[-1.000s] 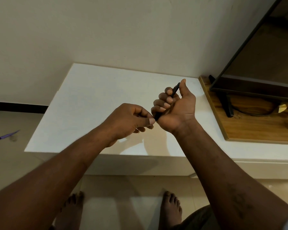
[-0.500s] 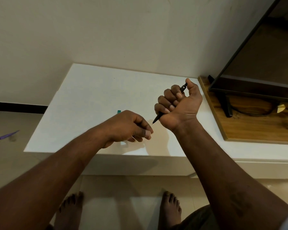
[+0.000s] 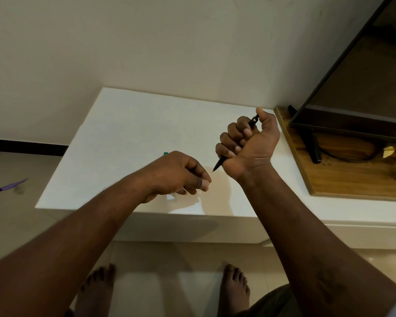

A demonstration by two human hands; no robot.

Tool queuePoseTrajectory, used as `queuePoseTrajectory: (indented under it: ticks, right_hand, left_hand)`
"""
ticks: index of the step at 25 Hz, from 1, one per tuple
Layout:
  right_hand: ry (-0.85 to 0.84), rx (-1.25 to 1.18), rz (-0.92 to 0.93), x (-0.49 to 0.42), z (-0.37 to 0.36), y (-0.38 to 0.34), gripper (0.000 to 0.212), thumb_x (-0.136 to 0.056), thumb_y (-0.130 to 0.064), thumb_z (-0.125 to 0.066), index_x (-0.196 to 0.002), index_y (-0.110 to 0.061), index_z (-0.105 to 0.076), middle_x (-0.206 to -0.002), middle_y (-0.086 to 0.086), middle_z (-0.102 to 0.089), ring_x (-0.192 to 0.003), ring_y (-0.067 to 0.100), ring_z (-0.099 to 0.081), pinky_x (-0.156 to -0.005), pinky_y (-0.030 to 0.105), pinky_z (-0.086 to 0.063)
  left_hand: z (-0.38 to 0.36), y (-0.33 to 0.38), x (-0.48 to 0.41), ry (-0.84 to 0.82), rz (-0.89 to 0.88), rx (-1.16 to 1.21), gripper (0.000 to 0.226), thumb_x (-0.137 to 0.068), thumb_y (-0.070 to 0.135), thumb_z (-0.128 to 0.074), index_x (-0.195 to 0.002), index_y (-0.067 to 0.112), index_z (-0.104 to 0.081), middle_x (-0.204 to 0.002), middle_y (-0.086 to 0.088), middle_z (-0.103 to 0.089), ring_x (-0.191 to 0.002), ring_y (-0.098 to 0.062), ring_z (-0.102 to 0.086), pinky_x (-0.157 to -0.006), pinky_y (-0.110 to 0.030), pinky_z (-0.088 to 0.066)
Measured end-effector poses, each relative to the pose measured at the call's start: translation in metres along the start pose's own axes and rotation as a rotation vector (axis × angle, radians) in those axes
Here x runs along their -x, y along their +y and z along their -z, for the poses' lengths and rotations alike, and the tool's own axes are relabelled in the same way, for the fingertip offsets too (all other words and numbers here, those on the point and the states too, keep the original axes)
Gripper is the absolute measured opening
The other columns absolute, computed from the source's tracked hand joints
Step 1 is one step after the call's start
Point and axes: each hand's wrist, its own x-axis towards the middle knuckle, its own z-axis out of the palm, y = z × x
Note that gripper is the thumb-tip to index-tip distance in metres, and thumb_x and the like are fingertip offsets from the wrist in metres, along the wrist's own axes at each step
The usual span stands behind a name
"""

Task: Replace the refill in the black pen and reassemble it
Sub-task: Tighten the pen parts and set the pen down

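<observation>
My right hand [image 3: 249, 143] grips the black pen [image 3: 253, 121] in a fist above the white table [image 3: 124, 133]. The thumb rests on the pen's top end and the tip [image 3: 213, 170] points down and to the left. My left hand [image 3: 181, 175] hangs lower and to the left, a little apart from the tip. Its fingers are curled and the thumb presses against the forefinger. A thin pale refill [image 3: 184, 191] pokes out under those fingers. A small teal piece [image 3: 165, 153] shows on the table just behind the left hand; the rest of it is hidden.
A wooden board [image 3: 343, 179] lies on the table's right side and carries a dark screen [image 3: 352, 88], its stand and a cable. A purple pen [image 3: 13, 185] lies on the floor at the left. My bare feet stand below the table's front edge.
My left hand has let go of the pen's tip and dropped down and to the left. My right hand has lifted the pen slightly to the right, baring its tip.
</observation>
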Motion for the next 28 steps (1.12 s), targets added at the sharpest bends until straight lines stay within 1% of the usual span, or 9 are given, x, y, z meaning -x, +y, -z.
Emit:
queuePoseTrajectory:
  ticks: [2,8,14,21,25,28]
  right_hand:
    - [-0.009,0.003,0.004,0.0008,-0.0011,0.0018,0.05,-0.095,-0.049,-0.044,-0.058,-0.019,-0.03,-0.051,-0.004,-0.019,-0.045,0.013,-0.011,-0.043,0.024,-0.014]
    - [-0.056,-0.002,0.006,0.0021,-0.0013,0.0039,0.057,-0.098,-0.059,-0.045,-0.06,-0.019,-0.029,-0.052,-0.004,-0.019,-0.047,0.013,-0.01,-0.046,0.026,-0.011]
    - [-0.037,0.033,0.03,0.0009,-0.0027,0.0035,0.051,-0.096,-0.049,-0.042,-0.058,-0.019,-0.029,-0.051,-0.004,-0.019,-0.045,0.013,-0.011,-0.044,0.024,-0.012]
    - [-0.074,0.087,0.048,0.0019,-0.0045,0.0056,0.061,-0.099,-0.062,-0.044,-0.058,-0.02,-0.026,-0.056,-0.002,-0.013,-0.043,0.013,-0.011,-0.044,0.024,-0.012]
    - [-0.065,0.06,0.032,0.0009,-0.0026,0.0031,0.061,-0.097,-0.063,-0.047,-0.058,-0.02,-0.027,-0.051,-0.004,-0.017,-0.042,0.013,-0.012,-0.045,0.024,-0.013]
    - [-0.028,0.028,0.019,-0.0003,-0.0006,0.0009,0.061,-0.097,-0.063,-0.048,-0.059,-0.02,-0.028,-0.051,-0.004,-0.019,-0.043,0.013,-0.013,-0.045,0.025,-0.012]
  left_hand:
    - [-0.0002,-0.0004,-0.0009,0.003,-0.005,-0.006,0.009,-0.089,0.022,-0.079,-0.097,0.026,-0.08,-0.089,0.009,-0.081,-0.082,-0.007,-0.076,-0.077,-0.027,-0.059]
    - [0.0013,-0.0023,-0.0016,0.023,-0.002,-0.031,0.01,-0.086,0.024,-0.082,-0.095,0.028,-0.081,-0.088,0.01,-0.08,-0.082,-0.008,-0.076,-0.072,-0.024,-0.057]
    - [0.0019,-0.0038,-0.002,0.018,0.001,-0.037,0.011,-0.086,0.024,-0.082,-0.096,0.029,-0.081,-0.089,0.009,-0.08,-0.084,-0.01,-0.076,-0.072,-0.026,-0.057]
    - [0.002,-0.0056,-0.0028,0.025,-0.006,-0.045,0.013,-0.086,0.023,-0.082,-0.097,0.031,-0.081,-0.091,0.01,-0.08,-0.085,-0.009,-0.076,-0.076,-0.028,-0.06]
    - [0.0025,-0.006,-0.0021,0.024,-0.005,-0.055,0.014,-0.086,0.021,-0.082,-0.097,0.031,-0.081,-0.092,0.009,-0.08,-0.087,-0.01,-0.076,-0.073,-0.026,-0.058]
    - [0.002,-0.0053,-0.0021,0.024,0.003,-0.069,0.013,-0.086,0.02,-0.082,-0.095,0.03,-0.081,-0.089,0.009,-0.08,-0.085,-0.01,-0.075,-0.074,-0.028,-0.058]
